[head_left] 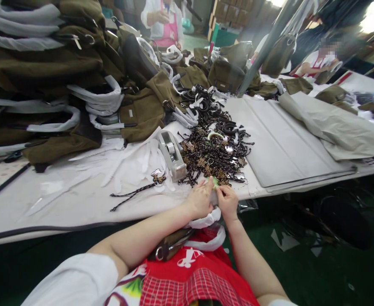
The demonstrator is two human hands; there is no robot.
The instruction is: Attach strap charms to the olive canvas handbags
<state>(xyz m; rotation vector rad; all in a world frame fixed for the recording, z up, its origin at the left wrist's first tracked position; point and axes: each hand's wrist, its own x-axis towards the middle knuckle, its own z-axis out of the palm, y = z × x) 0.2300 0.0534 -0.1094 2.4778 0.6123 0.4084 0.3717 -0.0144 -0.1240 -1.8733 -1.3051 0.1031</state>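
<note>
An olive bag (174, 242) rests in my lap against the red apron, its handles (206, 220) covered in white wrapping. At the table's front edge, my left hand (201, 200) is closed around the upper part of the wrapped handle, one finger pointing forward. Close beside it, my right hand (229, 203) is pinched, with its fingertips at the wrapping; what they hold is too small to make out. Just beyond the fingertips shows a pale green piece (215, 182), perhaps tape. A leopard-patterned charm with cords (158, 177) lies to the left.
A tape dispenser (171, 155) stands beside a heap of corded charms (206, 157). White strips (136, 163) lie left of it. Olive bags (43, 68) are stacked high at the left. Grey sheets (288, 144) cover the right side, near a slanted post (269, 46). Other people work farther back.
</note>
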